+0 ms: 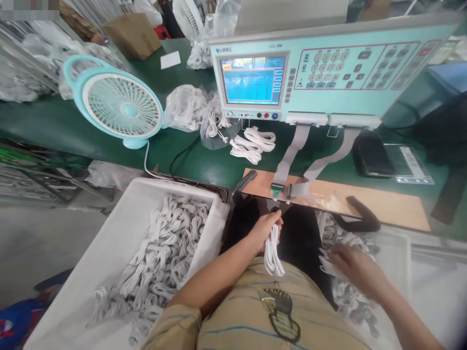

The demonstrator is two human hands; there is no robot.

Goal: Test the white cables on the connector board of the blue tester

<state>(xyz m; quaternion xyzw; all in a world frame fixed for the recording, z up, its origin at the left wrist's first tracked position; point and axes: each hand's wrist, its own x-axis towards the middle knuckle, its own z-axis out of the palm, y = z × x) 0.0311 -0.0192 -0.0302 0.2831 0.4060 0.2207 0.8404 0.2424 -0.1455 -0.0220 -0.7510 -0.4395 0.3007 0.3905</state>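
My left hand (265, 232) is closed around a coiled bundle of white cable (273, 255), whose loops hang down in front of my shirt. Just beyond that hand, two small connectors (276, 191) at the ends of grey ribbon cables (292, 158) sit at the edge of a tan board (335, 195). Out to the right, my right hand (352, 265) is smeared by motion above a bin (403, 272) of white cable bundles. A loop of white cable shows at its fingertips, but whether the hand grips it is unclear.
A large white bin (105, 243) of coiled cables stands at left. On the green table (197, 163) are a fan (120, 104), a tester with a screen (251, 80), bagged cables (188, 107), loose cable bundles (251, 145) and a black phone (374, 153). Black handles (359, 216) jut from the board.
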